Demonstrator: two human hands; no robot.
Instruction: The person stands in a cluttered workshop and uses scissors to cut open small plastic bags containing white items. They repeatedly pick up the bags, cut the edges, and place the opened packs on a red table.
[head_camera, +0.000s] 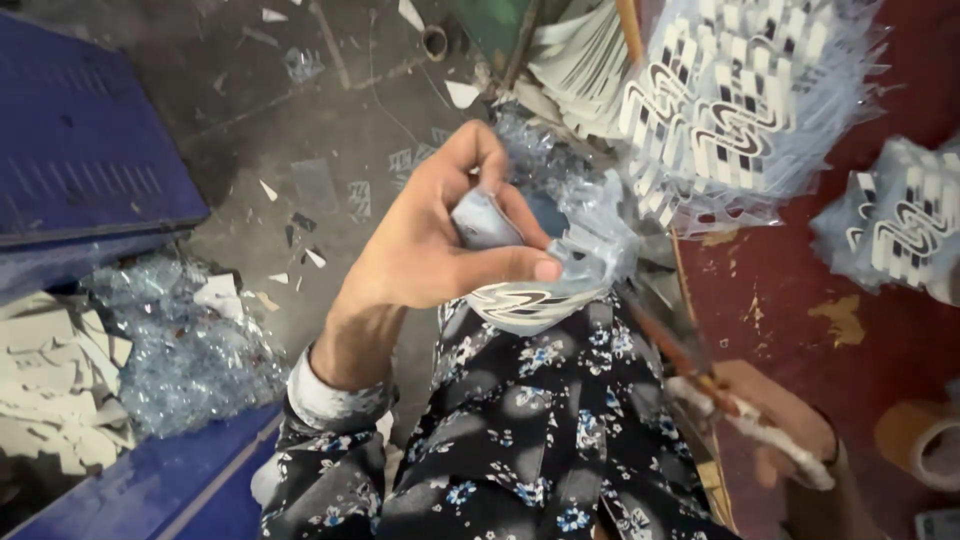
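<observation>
A small stack of printed cards in a clear plastic sleeve (535, 290) is pinched between the thumb and curled fingers (490, 165) of the left hand (440, 240). The stack is held at the middle of the view, above the lap, with its long axis running roughly left to right; one patterned curved edge is turned downward toward the body, and the crumpled open end of the sleeve is pointed up and to the right. The plastic is thin, glossy and wrinkled; the cards are stiff, white, and marked with black wavy stripes. The right hand (780, 430) is seen only blurred at the lower right, by a thin whitish strip, and whether its fingers are closed cannot be told.

A dark floral sleeve (340, 470) with a pale cuff is worn on the left arm, and the lap is covered by the same flowered fabric.

To the upper right, larger packets of striped cards (740, 110) in clear wrap are laid on a dark red table (800, 290) with chipped patches; another packet (900, 230) is lying near the right edge, and a tape roll (925, 440) is seen at the lower right. At the left, a blue plastic crate (80, 140) is set over crumpled plastic scraps (190, 350) and white card offcuts (50, 380). The floor (300, 130) is grey concrete, dusty and littered with small scraps.
</observation>
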